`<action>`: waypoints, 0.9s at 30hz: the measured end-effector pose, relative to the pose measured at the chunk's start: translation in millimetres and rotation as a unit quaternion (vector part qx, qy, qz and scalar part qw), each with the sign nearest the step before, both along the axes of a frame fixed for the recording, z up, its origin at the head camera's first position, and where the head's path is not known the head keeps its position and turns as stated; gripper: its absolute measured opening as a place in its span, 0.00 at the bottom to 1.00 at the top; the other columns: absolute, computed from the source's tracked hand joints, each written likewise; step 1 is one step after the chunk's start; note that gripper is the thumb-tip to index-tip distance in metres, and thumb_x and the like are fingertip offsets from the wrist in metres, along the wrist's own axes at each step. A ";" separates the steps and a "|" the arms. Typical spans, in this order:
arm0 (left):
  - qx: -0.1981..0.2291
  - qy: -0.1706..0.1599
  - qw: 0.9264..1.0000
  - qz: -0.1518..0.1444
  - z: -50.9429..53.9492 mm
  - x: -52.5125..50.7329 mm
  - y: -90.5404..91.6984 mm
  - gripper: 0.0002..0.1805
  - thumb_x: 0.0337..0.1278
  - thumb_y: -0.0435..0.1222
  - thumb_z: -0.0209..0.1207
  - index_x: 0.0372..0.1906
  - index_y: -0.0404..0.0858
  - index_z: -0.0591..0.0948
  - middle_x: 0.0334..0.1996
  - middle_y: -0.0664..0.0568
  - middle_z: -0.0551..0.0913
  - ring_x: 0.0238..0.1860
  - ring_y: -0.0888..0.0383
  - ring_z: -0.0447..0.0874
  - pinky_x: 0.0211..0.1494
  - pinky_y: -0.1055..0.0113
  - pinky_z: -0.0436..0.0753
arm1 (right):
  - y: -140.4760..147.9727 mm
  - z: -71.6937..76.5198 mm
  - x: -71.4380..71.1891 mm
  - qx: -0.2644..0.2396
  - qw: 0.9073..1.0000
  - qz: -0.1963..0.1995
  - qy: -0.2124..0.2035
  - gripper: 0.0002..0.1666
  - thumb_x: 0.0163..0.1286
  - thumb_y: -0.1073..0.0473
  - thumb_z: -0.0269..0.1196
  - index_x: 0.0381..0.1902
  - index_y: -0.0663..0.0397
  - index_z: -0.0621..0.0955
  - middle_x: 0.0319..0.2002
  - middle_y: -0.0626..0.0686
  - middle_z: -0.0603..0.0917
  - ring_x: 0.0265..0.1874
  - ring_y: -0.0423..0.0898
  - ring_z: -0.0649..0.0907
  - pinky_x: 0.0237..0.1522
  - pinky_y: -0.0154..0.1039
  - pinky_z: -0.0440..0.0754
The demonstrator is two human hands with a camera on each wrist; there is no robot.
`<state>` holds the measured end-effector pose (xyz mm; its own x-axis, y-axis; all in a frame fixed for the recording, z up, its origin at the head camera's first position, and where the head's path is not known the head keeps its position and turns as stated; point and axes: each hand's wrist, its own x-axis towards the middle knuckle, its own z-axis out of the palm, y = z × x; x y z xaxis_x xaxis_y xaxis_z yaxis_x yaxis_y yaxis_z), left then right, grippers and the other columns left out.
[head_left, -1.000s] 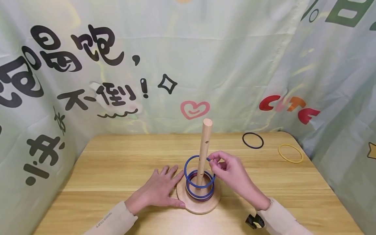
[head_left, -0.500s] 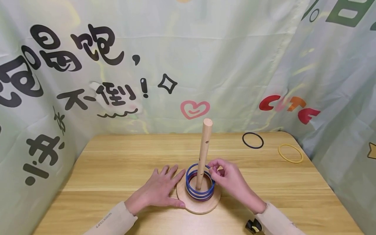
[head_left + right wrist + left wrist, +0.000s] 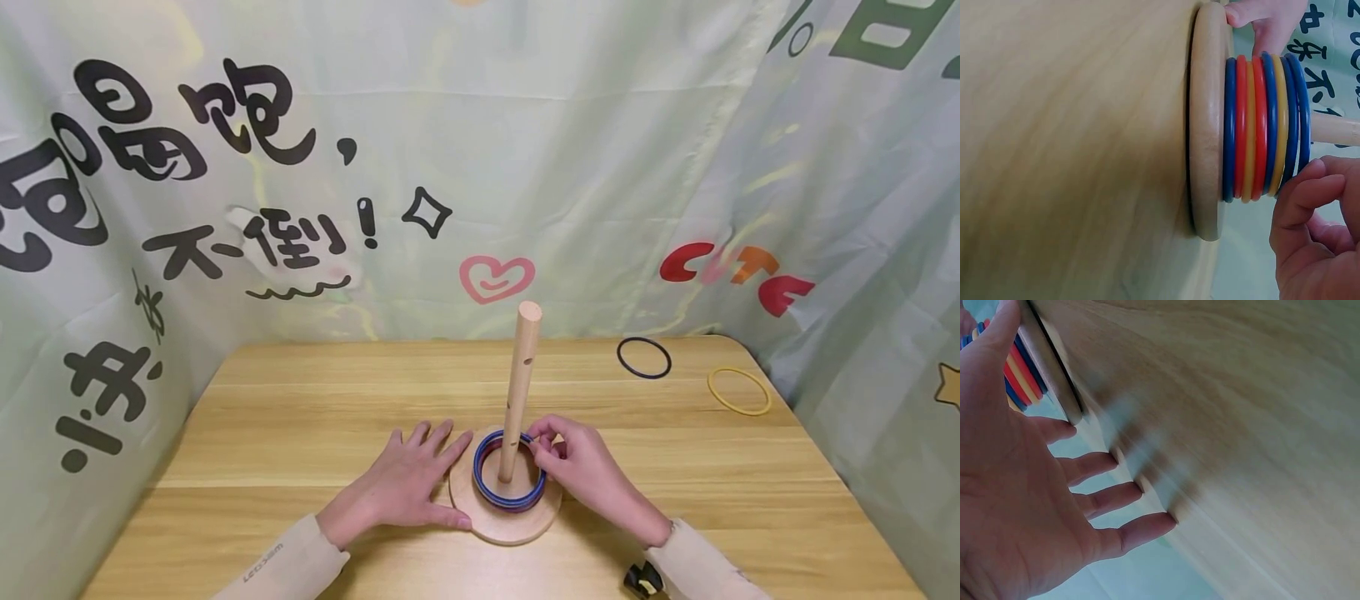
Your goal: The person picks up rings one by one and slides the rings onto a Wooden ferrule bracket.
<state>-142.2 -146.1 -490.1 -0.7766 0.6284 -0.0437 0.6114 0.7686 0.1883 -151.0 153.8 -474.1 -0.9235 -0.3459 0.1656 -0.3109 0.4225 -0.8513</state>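
Observation:
A wooden peg stands upright on a round wooden base. In the right wrist view, blue, yellow and red rings are stacked around the peg above the base. My right hand pinches the outermost blue ring at its right side, between thumb and fingertips. That ring lies nearly flat on the stack, with a thin gap below it on one side. At the base's left, my left hand rests with fingers spread; its thumb and index fingertip touch the rim, the other fingertips the table.
On the wooden table, a dark blue ring lies at the back right. A yellow ring lies near the table's right edge. Printed cloth hangs behind and on both sides. A small black object is at the right cuff.
My right hand has lowered the blue ring around the peg, from raised above the stack down to its top. The left hand has stayed at the base.

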 end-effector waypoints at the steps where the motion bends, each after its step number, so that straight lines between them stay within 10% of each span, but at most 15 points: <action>1: 0.000 0.000 1.000 0.000 0.0 0.0 -0.1 0.65 0.55 0.80 0.60 0.87 0.43 0.64 0.80 0.33 0.66 0.75 0.27 0.68 0.62 0.23 0.72 | 0.0 -0.6 -0.3 0.002 1.000 -0.003 0.000 0.06 0.75 0.72 0.67 0.43 0.58 0.86 0.30 0.47 0.79 0.18 0.36 0.77 0.22 0.33 0.77; 27: 0.003 0.003 1.000 -0.001 -0.7 -0.5 -0.1 0.64 0.56 0.80 0.60 0.87 0.43 0.64 0.80 0.34 0.66 0.74 0.28 0.68 0.61 0.22 0.71 | 67.2 5.3 -26.3 -0.021 0.993 -0.115 -0.035 0.12 0.82 0.62 0.65 0.54 0.66 0.85 0.35 0.56 0.81 0.26 0.46 0.79 0.28 0.36 0.78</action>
<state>-142.7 -146.2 -490.8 -0.7752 0.6308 -0.0352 0.6145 0.7658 0.1896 -177.3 221.0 -468.8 -0.9869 -0.1195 0.1083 -0.1503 0.4382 -0.8862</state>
